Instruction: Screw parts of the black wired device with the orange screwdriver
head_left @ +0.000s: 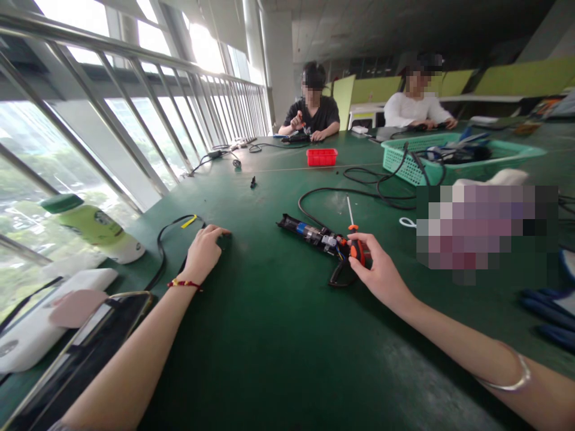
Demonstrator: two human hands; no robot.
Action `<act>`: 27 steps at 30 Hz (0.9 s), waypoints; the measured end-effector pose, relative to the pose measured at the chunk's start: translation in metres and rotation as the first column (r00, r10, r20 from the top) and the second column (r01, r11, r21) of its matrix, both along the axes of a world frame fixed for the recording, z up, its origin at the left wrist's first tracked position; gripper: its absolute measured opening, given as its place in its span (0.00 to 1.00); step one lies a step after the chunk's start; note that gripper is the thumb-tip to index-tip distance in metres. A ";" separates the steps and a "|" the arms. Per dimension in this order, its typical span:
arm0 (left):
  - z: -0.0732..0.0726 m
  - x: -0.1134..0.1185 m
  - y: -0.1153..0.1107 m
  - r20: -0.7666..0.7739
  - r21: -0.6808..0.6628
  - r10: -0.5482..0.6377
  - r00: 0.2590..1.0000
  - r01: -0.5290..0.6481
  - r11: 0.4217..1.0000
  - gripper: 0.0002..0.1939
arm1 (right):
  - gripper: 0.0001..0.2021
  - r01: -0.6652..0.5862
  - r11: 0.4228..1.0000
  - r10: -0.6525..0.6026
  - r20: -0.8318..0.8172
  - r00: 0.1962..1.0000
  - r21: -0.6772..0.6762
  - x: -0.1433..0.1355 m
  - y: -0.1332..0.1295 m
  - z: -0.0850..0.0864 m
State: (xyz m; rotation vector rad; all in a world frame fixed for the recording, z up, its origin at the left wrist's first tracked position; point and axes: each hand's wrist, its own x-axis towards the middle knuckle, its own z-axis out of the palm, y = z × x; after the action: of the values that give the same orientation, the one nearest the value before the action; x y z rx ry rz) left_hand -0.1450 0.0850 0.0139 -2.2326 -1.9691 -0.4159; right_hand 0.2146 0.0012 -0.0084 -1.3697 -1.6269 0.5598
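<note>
My right hand [380,269] has its thumb and fingers around the orange-and-black handle of a screwdriver [359,254], whose thin shaft points away from me. Just left of that handle lies an opened corded device [309,232], long and black, with a blue band, a metal part and coloured wires exposed. Its black cord runs back across the table. Left of the device, my left hand [204,251] rests low at the tabletop with its fingers bent together. What sits under those fingertips, if anything, is hidden. A black cable [162,254] with a yellow tag passes behind this hand.
On the green table [269,347] are a red bin [321,157], a teal basket [404,164] of parts, and a small black piece [253,182]. A bottle [96,227], a white power bank [58,314] and a phone [85,359] line the left edge. Two people sit opposite.
</note>
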 end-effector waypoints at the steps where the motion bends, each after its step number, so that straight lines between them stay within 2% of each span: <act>1: 0.002 -0.004 0.002 0.005 -0.020 -0.041 0.999 0.041 0.999 0.26 | 0.18 0.000 1.000 0.000 0.003 1.000 -0.001 0.000 0.000 0.000; 5: 0.013 -0.011 0.003 -0.062 -0.165 -0.124 0.990 0.112 0.980 0.24 | 0.18 -0.001 1.000 0.001 0.017 1.000 0.000 0.002 0.001 -0.001; 10: 0.023 -0.013 -0.004 -0.223 -0.310 -0.121 0.967 0.048 0.950 0.19 | 0.18 -0.008 1.000 0.008 0.022 1.000 0.013 0.002 0.002 -0.001; 16: 0.027 0.001 -0.012 -0.329 -0.282 -0.042 0.943 -0.056 0.958 0.12 | 0.17 -0.006 1.000 0.006 0.011 1.000 0.005 0.001 0.001 0.001; 19: 0.030 0.004 -0.013 -0.303 -0.301 -0.013 0.953 -0.083 0.950 0.10 | 0.18 -0.007 1.000 0.007 0.012 1.000 0.004 0.001 0.000 0.002; 22: 0.034 -0.001 -0.013 -0.259 -0.302 -0.035 0.965 -0.046 0.952 0.07 | 0.18 -0.008 1.000 0.008 0.012 1.000 -0.007 0.001 0.000 0.002; 27: 0.035 -0.008 -0.014 -0.227 -0.205 -0.014 0.974 -0.033 0.978 0.14 | 0.18 -0.022 1.000 0.021 0.032 0.999 0.017 0.002 0.001 0.002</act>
State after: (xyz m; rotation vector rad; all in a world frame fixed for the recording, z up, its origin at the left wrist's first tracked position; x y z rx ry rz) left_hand -0.1529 0.0707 0.0485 -2.2686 -1.9793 0.0503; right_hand 0.2168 0.0018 -0.0060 -1.3563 -1.6697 0.5385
